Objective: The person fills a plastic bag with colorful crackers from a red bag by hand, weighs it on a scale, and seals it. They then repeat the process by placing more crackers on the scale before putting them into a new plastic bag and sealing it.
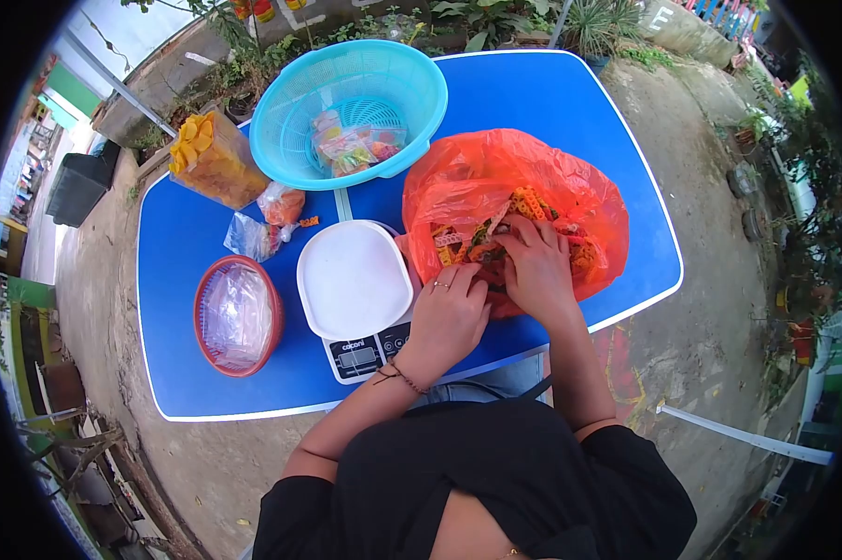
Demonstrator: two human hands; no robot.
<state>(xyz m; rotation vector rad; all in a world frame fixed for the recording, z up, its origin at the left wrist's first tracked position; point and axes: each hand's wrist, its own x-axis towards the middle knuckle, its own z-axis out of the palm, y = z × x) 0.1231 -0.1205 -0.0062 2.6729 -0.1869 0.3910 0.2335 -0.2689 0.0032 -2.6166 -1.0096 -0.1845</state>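
Nearest the lens is your black shirt [495,485], filling the lower frame, with both forearms reaching forward over the table edge.

The blue table [570,103] is the largest item; it stands on bare ground, with plants along its far side. At its far left sits a turquoise plastic colander [290,103] holding a few small sealed packets [351,145] of coloured snacks. On the right half lies an orange plastic bag [477,173], mouth open toward you, holding a heap of orange, yellow and green snack pieces [528,201].

A digital kitchen scale [365,355] stands at the near centre, just left of the bag, with a white tray [351,275] on its platform; the display faces you. Left of the scale is a red bowl [206,289] holding clear plastic bags [239,313]. Beyond it stands a clear bag of yellow-orange chips [211,163], and two small packets [267,224] lie beside it.

Your right hand [537,266] is inside the bag mouth, fingers curled down into the snack pieces; whether it has a grip on any cannot be told. Your left hand [449,313] rests at the bag's near edge beside the scale, fingers bent on the plastic rim, ring and wrist cord visible; a firm grasp cannot be confirmed.
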